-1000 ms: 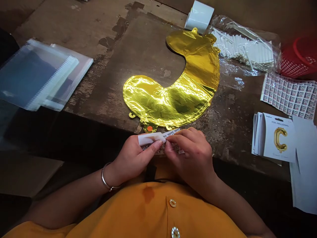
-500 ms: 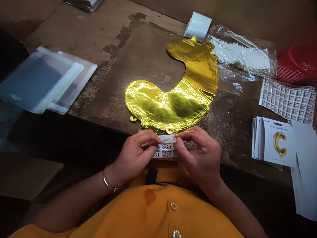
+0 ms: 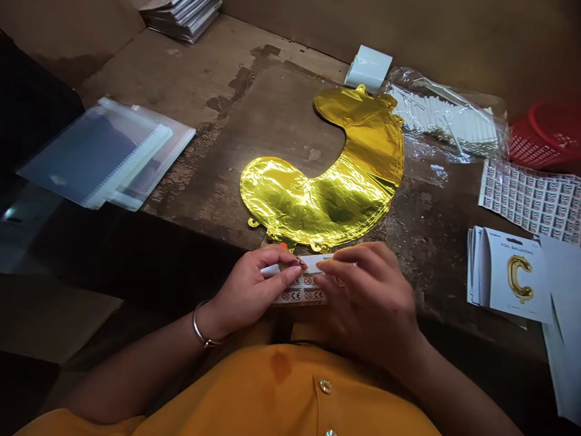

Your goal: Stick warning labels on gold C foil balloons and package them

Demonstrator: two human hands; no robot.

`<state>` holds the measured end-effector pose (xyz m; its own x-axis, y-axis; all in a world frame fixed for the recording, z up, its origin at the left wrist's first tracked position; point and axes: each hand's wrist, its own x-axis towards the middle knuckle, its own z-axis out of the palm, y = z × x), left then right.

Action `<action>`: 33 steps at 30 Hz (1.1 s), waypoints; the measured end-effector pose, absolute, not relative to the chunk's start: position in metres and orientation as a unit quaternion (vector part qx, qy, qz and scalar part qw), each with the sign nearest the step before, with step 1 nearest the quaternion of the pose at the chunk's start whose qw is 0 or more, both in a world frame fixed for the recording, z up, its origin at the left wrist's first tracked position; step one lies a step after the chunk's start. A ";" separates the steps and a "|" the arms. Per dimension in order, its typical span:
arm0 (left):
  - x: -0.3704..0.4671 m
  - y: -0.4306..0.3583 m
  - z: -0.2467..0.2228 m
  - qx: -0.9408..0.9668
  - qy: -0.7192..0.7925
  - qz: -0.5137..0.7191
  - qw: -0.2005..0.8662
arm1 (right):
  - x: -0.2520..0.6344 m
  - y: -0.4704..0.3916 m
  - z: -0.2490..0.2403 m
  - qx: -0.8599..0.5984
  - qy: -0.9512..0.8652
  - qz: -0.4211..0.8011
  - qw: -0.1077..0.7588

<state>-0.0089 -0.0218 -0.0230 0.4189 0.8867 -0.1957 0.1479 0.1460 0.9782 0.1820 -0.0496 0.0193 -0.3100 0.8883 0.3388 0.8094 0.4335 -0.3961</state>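
My left hand (image 3: 252,287) pinches the left end of a narrow sticker sheet (image 3: 290,296) printed with CE marks. A small dark-printed piece shows at my left fingertips. Over the right part of the sheet is my right hand (image 3: 376,297), its fingers bent and the index tip at the white upper strip. Its thumb is smeared by motion, so I cannot tell whether it grips the sheet. Just beyond both hands, a flat gold foil balloon (image 3: 318,194) in a C shape lies on the table (image 3: 281,103), its tabbed edge near the sheet.
Clear plastic sleeves (image 3: 91,154) lie at left, and a stack of packets (image 3: 184,18) at the back. On the right are a bag of white sticks (image 3: 445,118), a red basket (image 3: 540,136), a larger sticker sheet (image 3: 529,197) and balloon cards (image 3: 517,275). A white roll (image 3: 368,66) stands behind.
My right hand has shifted slightly right, and its thumb has moved down off the sheet's upper strip. A small printed piece now shows at my left fingertips. The view has shifted slightly.
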 end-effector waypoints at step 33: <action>-0.015 -0.016 -0.032 0.750 0.321 0.275 0.509 | 0.195 0.005 0.034 -0.425 -0.813 0.390 0.083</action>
